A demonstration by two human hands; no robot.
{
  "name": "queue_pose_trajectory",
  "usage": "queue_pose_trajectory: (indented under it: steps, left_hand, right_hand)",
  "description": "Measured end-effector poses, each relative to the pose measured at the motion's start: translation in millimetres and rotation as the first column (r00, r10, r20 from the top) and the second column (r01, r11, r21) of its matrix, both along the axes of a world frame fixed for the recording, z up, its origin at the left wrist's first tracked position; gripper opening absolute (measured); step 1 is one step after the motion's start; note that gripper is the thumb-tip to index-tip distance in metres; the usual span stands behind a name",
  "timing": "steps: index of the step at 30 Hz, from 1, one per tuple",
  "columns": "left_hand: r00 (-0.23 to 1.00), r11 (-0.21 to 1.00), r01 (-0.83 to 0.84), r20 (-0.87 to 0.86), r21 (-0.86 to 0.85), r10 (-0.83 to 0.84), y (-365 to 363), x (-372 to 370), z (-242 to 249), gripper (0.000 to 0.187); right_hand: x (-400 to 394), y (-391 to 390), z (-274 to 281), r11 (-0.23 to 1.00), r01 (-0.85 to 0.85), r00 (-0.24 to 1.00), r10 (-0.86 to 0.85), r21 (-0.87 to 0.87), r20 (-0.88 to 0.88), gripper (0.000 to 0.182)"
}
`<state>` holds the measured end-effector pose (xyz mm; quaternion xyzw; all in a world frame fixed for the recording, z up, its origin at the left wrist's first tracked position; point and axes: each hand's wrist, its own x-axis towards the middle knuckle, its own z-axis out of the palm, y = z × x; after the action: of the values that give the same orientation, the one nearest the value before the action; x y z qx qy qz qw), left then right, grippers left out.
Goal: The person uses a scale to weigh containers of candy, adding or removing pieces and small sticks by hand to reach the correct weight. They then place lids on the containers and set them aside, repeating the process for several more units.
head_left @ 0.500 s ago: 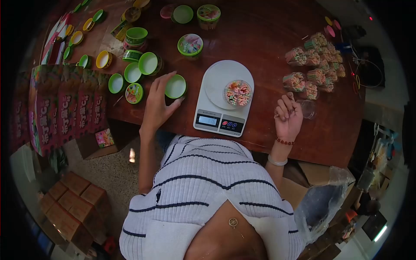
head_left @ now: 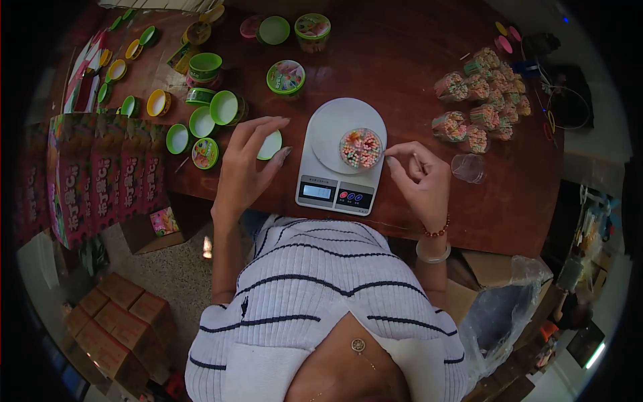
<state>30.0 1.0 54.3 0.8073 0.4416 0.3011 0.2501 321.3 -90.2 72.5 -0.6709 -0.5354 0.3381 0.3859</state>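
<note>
A kitchen scale stands in front of me with a lit display. On its round platform is a clear cup packed with thin pastel-coloured sticks, seen from above. My right hand is at the cup's right side, thumb and forefinger close together near the rim and the other fingers curled; I cannot tell what is in them. Left of the scale, my left hand is open, its fingers and thumb spread around a green-rimmed tub with a white inside, partly covering it.
Bundles of sticks in clear cups crowd the right side, with an empty clear cup nearer me. Green tubs and a lidded tub stand left and behind. Pink printed packaging lines the left edge; brown cartons lie below.
My right hand has moved left from beside the empty clear cup to the filled cup on the scale. My left hand's fingers now reach farther over the green-rimmed tub. The view has shifted slightly.
</note>
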Motion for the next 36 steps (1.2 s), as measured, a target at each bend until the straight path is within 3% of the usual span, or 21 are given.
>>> queue_pose_trajectory:
  steps: [1,3,5,9,15,18,25,28,36]
  left_hand:
    - [0.998,0.999,0.054,0.022,0.009,-0.054,1,6,5,0.046]
    - [0.993,0.994,0.110,0.048,0.025,-0.111,4,20,14,0.037]
    - [0.957,0.954,0.291,-0.027,0.067,-0.290,9,35,22,0.026]
    - [0.917,0.903,0.391,0.004,0.178,-0.398,14,55,25,0.024]
    - [0.941,0.936,0.322,0.061,0.143,-0.333,14,42,28,0.023]
    - [0.957,0.964,0.255,0.122,0.078,-0.263,13,29,22,0.021]
    - [0.962,0.975,0.194,0.172,0.108,-0.211,21,6,20,0.020]
    - [0.960,0.979,0.174,0.203,0.104,-0.192,22,2,17,0.020]
    - [0.955,0.984,0.170,0.234,0.060,-0.180,22,-10,8,0.025]
  right_hand:
    - [-3,3,7,1.000,0.005,1.000,-0.005,0.002,0.002,0.013]
    - [-6,9,15,0.989,-0.150,0.960,0.147,-0.008,0.237,0.011]
    - [-7,14,14,0.980,-0.199,0.934,0.190,-0.001,0.303,0.011]
    - [-19,19,17,0.973,-0.232,0.853,0.198,0.012,0.484,0.012]
    - [-49,19,19,0.989,-0.130,0.736,0.147,-0.074,0.661,0.014]
    - [-48,20,17,0.982,-0.134,0.743,0.191,-0.136,0.642,0.015]
    - [-58,17,28,0.991,-0.028,0.747,0.107,-0.130,0.656,0.014]
    - [-65,17,34,0.979,0.001,0.743,0.136,-0.204,0.655,0.013]
    - [-53,20,24,0.984,-0.120,0.797,0.175,-0.134,0.577,0.013]
